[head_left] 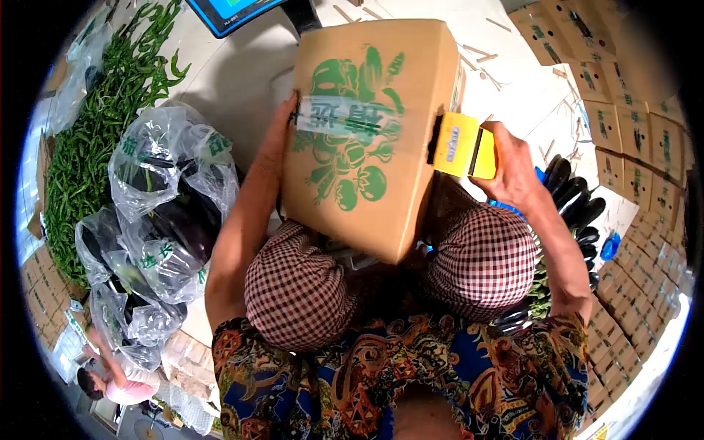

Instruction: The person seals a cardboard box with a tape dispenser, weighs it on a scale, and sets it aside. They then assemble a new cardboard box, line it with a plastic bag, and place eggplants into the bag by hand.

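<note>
A cardboard box with green vegetable print stands tilted in front of me, above my knees. My left hand grips its left edge, with most of the fingers hidden behind the side. A strip of clear tape with green lettering lies across the printed face. On the other side, my right hand is closed around a yellow tape dispenser. The dispenser's dark front end is right at the box's right edge.
Bagged eggplants and a heap of green peppers lie to the left. Loose eggplants are at the right, before stacked cartons. A screen stands beyond the box. Another person is at the lower left.
</note>
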Motion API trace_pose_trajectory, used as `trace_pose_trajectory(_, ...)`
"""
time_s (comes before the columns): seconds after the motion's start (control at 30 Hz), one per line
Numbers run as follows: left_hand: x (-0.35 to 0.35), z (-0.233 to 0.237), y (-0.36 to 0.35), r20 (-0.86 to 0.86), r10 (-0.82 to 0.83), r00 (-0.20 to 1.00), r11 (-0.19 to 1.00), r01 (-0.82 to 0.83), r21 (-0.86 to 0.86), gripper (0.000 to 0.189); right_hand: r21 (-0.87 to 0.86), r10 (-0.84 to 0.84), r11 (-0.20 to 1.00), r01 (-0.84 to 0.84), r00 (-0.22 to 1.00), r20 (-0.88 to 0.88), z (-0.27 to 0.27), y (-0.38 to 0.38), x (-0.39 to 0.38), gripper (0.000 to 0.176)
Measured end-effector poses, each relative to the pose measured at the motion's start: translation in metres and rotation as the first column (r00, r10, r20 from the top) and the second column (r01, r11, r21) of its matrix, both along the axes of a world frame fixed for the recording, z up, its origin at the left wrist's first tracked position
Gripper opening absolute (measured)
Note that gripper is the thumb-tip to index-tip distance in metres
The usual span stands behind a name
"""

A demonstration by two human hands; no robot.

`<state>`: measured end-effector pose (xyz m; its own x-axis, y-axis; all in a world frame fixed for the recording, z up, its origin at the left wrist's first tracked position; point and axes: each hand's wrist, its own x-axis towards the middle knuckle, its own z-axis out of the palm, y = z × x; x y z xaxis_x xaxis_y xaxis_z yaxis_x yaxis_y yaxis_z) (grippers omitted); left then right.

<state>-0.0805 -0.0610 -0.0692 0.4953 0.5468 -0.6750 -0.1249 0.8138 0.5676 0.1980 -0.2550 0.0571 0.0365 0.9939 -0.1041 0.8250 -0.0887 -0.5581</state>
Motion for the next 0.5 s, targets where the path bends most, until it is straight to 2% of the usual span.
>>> trace_pose_trajectory(0.03,0.003,-0.015,-0.002,0.073,-0.039,0.997,0.999,0.041,-0.025,0.063,-0.012,0.063,0.998,-0.062,0.990,0.124,0.023,0.007,0.000,0.036)
trace_pose_trajectory(0.07,0.002,-0.024,-0.004,0.141,-0.082,0.987,0.995,0.089,-0.050,0.063,-0.068,0.028,0.997,-0.021,0.994,0.107,0.037,0.014,-0.007,0.038)
trace_pose_trajectory(0.13,-0.008,-0.023,0.007,0.223,-0.206,0.953,0.973,0.224,-0.057,0.062,-0.028,0.084,0.996,-0.082,0.989,0.122,0.046,0.029,-0.021,0.035)
trace_pose_trajectory(0.2,-0.018,-0.020,0.012,0.039,-0.298,0.954,0.939,0.286,0.192,0.063,0.003,0.149,0.988,-0.151,0.975,0.163,0.046,0.047,-0.038,0.036)
trace_pose_trajectory(0.23,-0.018,-0.007,0.013,-0.068,-0.336,0.939,0.892,0.341,0.298,0.063,0.005,0.170,0.985,-0.173,0.974,0.153,0.053,0.060,-0.049,0.033)
trace_pose_trajectory(0.3,-0.012,0.033,0.014,0.005,-0.261,0.965,0.911,0.245,0.332,0.062,-0.105,0.195,0.979,-0.176,0.959,0.206,0.057,0.083,-0.069,0.031)
trace_pose_trajectory(0.37,-0.005,0.072,0.019,-0.034,-0.301,0.953,0.810,0.275,0.518,0.051,-0.231,0.200,0.962,-0.145,0.951,0.236,0.081,0.107,-0.093,0.027)
trace_pose_trajectory(0.4,0.000,0.101,0.011,-0.098,-0.234,0.967,0.795,0.248,0.554,0.047,-0.220,0.203,0.963,-0.154,0.954,0.221,0.081,0.115,-0.099,0.029)
trace_pose_trajectory(0.47,-0.018,0.071,0.029,-0.334,-0.269,0.904,0.464,0.425,0.777,0.046,-0.129,0.203,0.975,-0.182,0.963,0.179,0.068,0.122,-0.102,0.031)
trace_pose_trajectory(0.5,-0.028,0.051,0.040,-0.446,-0.245,0.861,0.266,0.502,0.823,0.046,-0.084,0.208,0.977,-0.196,0.965,0.161,0.065,0.124,-0.105,0.032)
